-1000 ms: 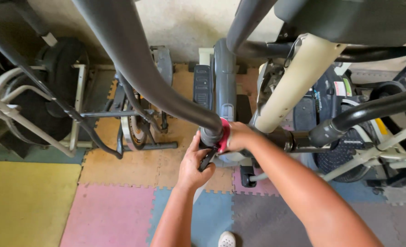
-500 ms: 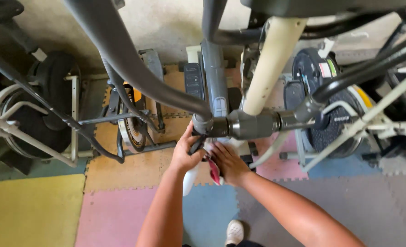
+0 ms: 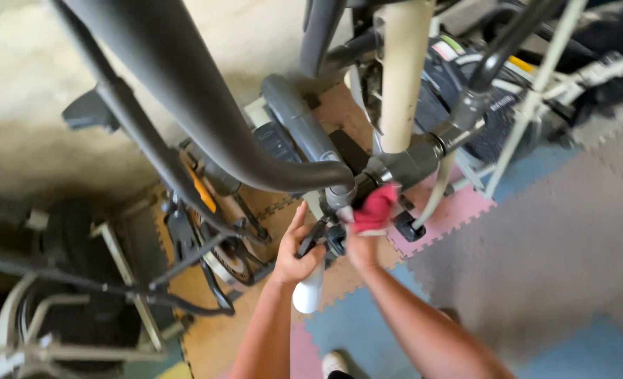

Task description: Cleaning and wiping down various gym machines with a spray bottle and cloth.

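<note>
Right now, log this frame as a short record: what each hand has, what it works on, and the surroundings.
left hand: left hand grips a white spray bottle by its dark trigger head, nozzle toward the machine
right hand: right hand presses a red cloth against the grey joint of an exercise machine
machine: curved dark handlebar and cream upright tube meet near that joint
floor: coloured foam puzzle mats
nearby: other exercise equipment at left
also visible: a white shoe

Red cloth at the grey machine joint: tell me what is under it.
The red cloth is pressed by the right hand against the grey metal frame joint. The surface directly beneath the cloth is covered and cannot be seen.
</note>
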